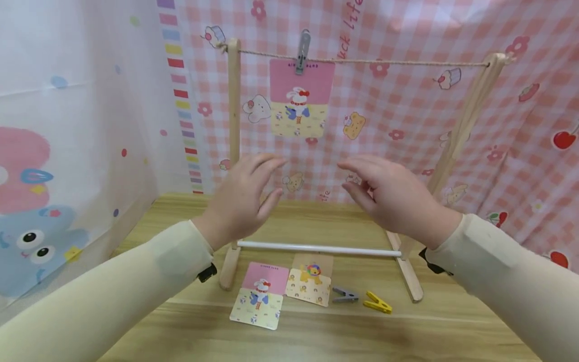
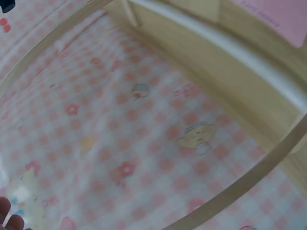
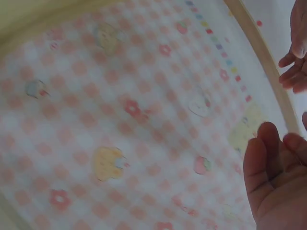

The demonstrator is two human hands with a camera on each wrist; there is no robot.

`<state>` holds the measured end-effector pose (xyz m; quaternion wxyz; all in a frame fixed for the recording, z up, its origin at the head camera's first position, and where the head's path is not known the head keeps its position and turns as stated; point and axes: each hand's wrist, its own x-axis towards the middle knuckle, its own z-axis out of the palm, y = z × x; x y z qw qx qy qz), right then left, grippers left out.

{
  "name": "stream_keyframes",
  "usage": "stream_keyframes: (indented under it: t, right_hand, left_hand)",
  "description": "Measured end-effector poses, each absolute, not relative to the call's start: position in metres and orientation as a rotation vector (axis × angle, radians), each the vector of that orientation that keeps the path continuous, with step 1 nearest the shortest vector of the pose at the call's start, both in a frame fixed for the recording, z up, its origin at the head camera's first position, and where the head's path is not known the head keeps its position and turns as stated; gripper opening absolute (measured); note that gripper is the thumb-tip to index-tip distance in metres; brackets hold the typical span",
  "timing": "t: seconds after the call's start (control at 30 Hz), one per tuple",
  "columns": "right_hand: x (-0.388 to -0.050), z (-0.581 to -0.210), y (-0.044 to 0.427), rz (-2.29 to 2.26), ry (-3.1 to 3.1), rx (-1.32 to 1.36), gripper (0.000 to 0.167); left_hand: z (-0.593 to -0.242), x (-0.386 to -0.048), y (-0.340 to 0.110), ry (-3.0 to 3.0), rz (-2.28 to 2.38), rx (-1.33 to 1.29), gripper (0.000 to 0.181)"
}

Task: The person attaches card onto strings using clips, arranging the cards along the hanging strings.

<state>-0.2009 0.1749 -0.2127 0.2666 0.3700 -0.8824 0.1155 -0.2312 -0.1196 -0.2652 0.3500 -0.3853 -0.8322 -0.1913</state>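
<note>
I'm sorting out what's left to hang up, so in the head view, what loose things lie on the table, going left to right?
Rabbit card, lion card, grey peg, yellow peg.

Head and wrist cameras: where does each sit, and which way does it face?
Head: worn on the head, facing forward and down at the hanging card; left hand, right hand and sleeves show.
Left wrist: worn there, facing the cloth and rod; fingertips show at lower left.
Right wrist: worn there, facing the cloth; both hands show at right.
Head and left wrist share the rod.
</note>
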Motion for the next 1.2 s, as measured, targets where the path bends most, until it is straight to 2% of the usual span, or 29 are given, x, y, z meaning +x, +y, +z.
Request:
stream_keyframes:
  t: [0.23, 0.63, 0.97, 1.2]
  right_hand:
    - [-0.198, -0.245, 0.191, 0.311, -2.673, 0.963, 0.037]
    - [-0.199, -0.297, 0.211, 0.313, -2.889, 0.997, 0.038]
    - [-0.199, -0.330, 0.225, 0.268, -3.118, 1.044, 0.038]
    - [-0.196, -0.351, 0.233, 0.314, -3.267, 1.003, 0.040]
  left_hand:
    - [-0.294, -0.230, -0.118, -2.367, -0.376, -1.082, 0.056]
    - [-0.333, -0.225, -0.116, -2.867, -0.244, -1.073, 0.068]
    - [-0.355, -0.216, -0.118, -3.197, -0.208, -1.079, 0.067]
    - [-0.367, -0.211, -0.122, -3.267, -0.086, -1.076, 0.077]
